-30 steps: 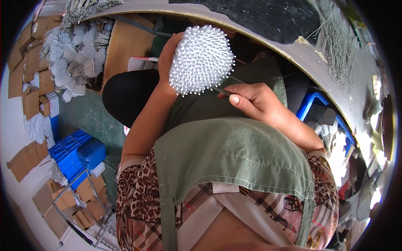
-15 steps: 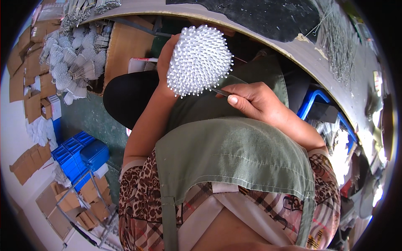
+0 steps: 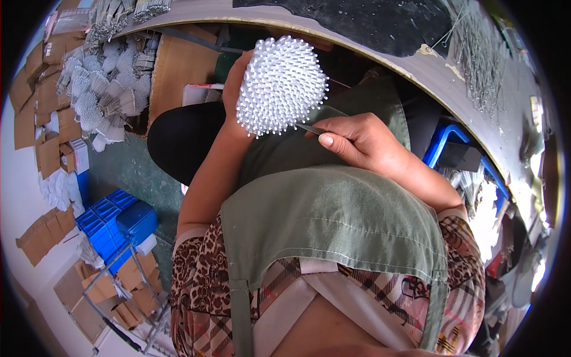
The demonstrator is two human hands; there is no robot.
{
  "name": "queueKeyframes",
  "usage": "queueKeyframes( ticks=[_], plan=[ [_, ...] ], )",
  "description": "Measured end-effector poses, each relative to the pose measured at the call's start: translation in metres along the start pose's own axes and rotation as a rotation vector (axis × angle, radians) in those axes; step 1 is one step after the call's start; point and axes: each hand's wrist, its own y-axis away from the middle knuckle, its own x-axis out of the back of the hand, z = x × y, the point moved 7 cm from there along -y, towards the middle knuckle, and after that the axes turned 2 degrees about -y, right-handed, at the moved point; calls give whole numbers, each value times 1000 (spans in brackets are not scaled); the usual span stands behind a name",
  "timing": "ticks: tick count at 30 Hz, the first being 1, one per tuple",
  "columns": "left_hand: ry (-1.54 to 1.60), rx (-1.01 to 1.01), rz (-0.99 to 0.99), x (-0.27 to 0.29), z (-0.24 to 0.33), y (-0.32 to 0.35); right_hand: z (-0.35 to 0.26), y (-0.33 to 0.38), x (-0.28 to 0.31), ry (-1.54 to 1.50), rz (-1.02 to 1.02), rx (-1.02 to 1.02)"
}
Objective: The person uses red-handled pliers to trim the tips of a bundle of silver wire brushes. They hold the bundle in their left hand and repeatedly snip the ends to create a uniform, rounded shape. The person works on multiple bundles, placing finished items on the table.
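Observation:
A thick bundle of thin stems with white, bead-like tips [image 3: 281, 86] is up in front of me, its tips facing me in a dense dome. My left hand [image 3: 232, 92] is wrapped round it from the left, with most of the fingers hidden behind the tips. Between the thumb and fingers of my right hand [image 3: 361, 141] is a slim, pointed metal tool, apparently tweezers [image 3: 310, 128]. Its point reaches the lower right edge of the dome; whether it touches a tip I cannot tell. Below both hands lies my green apron [image 3: 333, 214].
The grey worktable [image 3: 380, 56] curves across the far side, with loose wire stems [image 3: 485, 77] at its right. Many similar bundles [image 3: 107, 95] are piled at the far left. Blue crates [image 3: 110, 217] and a metal trolley frame [image 3: 128, 279] stand on the left; a blue-framed holder [image 3: 443, 143] is under the table's right side.
The bundle has shifted very slightly left, and the tool's point has moved a little left and up with it. Both hands keep their grips.

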Motion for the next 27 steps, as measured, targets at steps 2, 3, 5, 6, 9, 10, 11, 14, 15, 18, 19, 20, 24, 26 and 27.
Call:
queueKeyframes(
  ticks=[2, 3, 5, 6, 9, 10, 11, 14, 15, 18, 19, 20, 24, 26, 27],
  plan=[
    [-1, -3, 2, 1, -2, 0, 1, 0, 0, -32, 18, 7],
    [-7, -11, 1, 2, -3, -1, 1, -1, 0, -47, 26, 12],
    [-28, -26, -5, 1, -5, -4, 0, 0, 2, -160, 54, 36],
    [-50, -44, -8, 1, -6, -4, -1, 0, 2, -218, 66, 50],
    [195, 1, 81, -3, 5, -5, 0, -3, 3, -238, 139, 129],
    [343, 121, 120, -1, 4, -5, 0, -5, 2, -259, 111, 101],
    [507, 236, 180, 0, 3, -3, -1, -5, 2, -278, 84, 71],
    [128, 221, 251, 7, 19, -5, 0, -8, -2, -334, 44, 27],
    [338, 228, 324, 6, 21, -6, 0, -9, -4, -359, 30, 9],
    [150, 174, 344, 7, 27, -6, 1, -10, -10, -451, -22, -63],
    [332, 254, 374, 6, 21, -5, 2, -11, -12, -501, -49, -95],
    [106, 173, 380, 10, 24, -5, 2, -11, -13, -552, -74, -129],
    [-520, -70, 413, 21, 46, -5, 7, -8, -20, -651, -121, -215],
    [-626, -107, 434, 21, 57, -5, 8, -6, -22, -683, -137, -257],
    [-645, -104, 442, 21, 58, -5, 8, -6, -23, -698, -145, -277]
  ],
)
